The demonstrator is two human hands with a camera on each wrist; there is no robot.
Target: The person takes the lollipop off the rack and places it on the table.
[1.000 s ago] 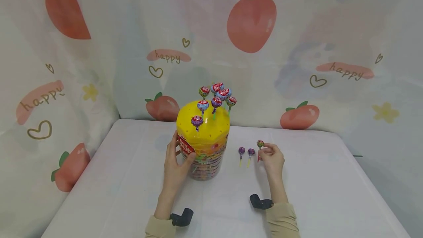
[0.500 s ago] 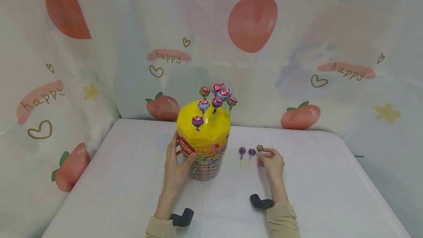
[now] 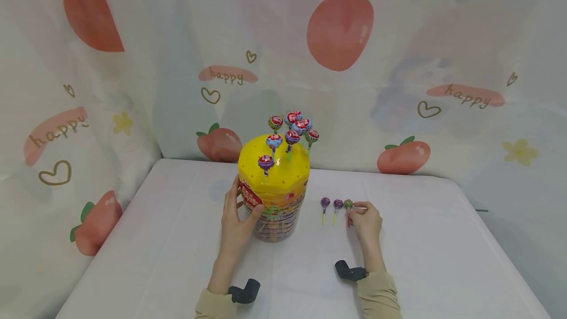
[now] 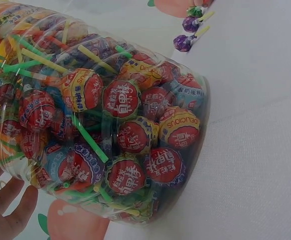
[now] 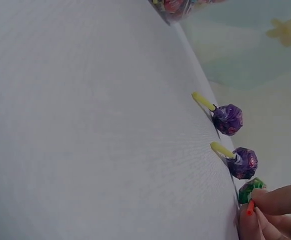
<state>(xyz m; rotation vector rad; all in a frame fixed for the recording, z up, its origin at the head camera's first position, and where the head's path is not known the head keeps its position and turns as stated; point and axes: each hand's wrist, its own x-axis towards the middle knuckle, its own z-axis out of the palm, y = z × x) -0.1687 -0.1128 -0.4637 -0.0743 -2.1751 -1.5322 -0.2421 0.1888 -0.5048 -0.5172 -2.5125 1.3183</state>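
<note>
A clear tub (image 4: 135,125) packed with wrapped lollipops stands on the table under a yellow lid (image 3: 288,176). Several lollipops (image 3: 266,162) stick upright out of that lid. My left hand (image 3: 236,220) holds the tub's left side, fingers and thumb spread round it. Right of the tub, my right hand (image 3: 366,220) pinches the red stick of a green-wrapped lollipop (image 5: 250,190) at the tabletop. Beside it lie two purple lollipops, one nearer (image 5: 243,163) and one farther (image 5: 228,120), roughly parallel, with yellow sticks.
The white-covered table (image 3: 421,250) ends at a printed cloth backdrop (image 3: 283,38) behind and at the sides. Black wrist mounts show on the left wrist (image 3: 245,291) and the right wrist (image 3: 351,271).
My right hand has lowered the green lollipop to the table, in line with the two purple ones. My left hand stays on the tub.
</note>
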